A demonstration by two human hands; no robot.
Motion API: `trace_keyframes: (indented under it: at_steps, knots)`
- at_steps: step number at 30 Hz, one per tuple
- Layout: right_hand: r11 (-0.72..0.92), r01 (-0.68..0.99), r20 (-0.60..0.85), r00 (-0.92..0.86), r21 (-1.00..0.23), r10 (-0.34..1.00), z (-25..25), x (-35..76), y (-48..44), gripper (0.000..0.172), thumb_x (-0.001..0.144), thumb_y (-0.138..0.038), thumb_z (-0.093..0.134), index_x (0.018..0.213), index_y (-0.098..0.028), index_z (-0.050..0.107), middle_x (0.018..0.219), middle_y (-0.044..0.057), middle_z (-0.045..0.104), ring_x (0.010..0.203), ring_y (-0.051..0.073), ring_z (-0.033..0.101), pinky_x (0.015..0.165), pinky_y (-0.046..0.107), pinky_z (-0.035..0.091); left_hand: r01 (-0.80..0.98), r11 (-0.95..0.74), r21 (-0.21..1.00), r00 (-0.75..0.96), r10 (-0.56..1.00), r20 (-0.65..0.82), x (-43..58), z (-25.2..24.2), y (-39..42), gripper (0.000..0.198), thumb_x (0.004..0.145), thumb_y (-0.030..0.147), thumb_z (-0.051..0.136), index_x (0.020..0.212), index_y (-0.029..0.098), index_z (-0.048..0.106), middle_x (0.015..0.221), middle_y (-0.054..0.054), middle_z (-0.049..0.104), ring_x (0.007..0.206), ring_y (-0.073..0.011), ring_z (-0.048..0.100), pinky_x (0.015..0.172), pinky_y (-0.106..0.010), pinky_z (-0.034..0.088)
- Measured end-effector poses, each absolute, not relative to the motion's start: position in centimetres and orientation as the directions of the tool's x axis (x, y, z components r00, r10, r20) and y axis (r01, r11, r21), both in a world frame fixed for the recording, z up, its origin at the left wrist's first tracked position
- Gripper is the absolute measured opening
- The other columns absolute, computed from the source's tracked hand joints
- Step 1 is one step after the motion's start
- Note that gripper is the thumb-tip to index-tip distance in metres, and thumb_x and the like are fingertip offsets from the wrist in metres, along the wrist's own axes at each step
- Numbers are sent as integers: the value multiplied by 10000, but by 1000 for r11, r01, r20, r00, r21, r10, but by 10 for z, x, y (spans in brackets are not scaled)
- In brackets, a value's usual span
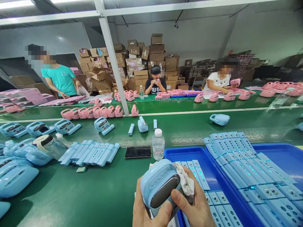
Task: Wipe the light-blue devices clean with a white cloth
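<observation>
Between both hands, low in the middle of the head view, is a light blue portable speaker [163,179] with a carry handle and a dark oval panel. My left hand [140,209] wraps its left side, the thumb pressed on the lower front. From the right, my right hand [199,208] grips it with the thumb near the panel. A white cloth [186,179] is bunched between the right fingers and the speaker's right side. The speaker's underside and back are hidden, and so are several fingertips.
Blue trays [187,153] at right hold rows of light blue sticks [236,157]. A water bottle [158,145], a black phone [138,152] and more sticks [90,153] lie ahead. Blue speakers [14,176] crowd the left. Across the green belt [175,121], co-workers sit or stand near pink speakers [104,112].
</observation>
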State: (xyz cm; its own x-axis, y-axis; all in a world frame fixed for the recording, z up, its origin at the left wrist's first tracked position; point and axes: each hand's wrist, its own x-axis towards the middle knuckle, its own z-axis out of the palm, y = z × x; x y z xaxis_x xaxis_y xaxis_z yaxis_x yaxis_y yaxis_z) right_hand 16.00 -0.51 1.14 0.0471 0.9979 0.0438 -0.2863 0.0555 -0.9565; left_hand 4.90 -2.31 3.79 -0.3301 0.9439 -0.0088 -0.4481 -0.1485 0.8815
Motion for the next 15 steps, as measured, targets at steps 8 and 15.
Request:
trace_keyframes:
  at_steps: [8, 15]
  knots:
    - [20, -302, 24, -9, -953, 1000, 10, 162, -10, 814, 792, -591, 879, 1462, -310, 511, 1442, 89, 651, 1292, 291, 644, 1032, 332, 563, -410, -89, 908, -320, 946, -52, 48, 33, -26, 757, 604, 570, 910, 1205, 245, 584, 949, -48, 831, 804, -226, 793, 704, -256, 642]
    - [43, -321, 16, 85, -946, 996, 7, 157, -7, 692, 823, -567, 849, 1407, -295, 593, 1368, 90, 692, 1273, 312, 634, 1046, 365, 536, -335, -104, 936, -278, 960, 7, 48, 31, -25, 728, 657, 543, 875, 1233, 246, 544, 1013, -53, 830, 862, -226, 802, 774, -252, 643]
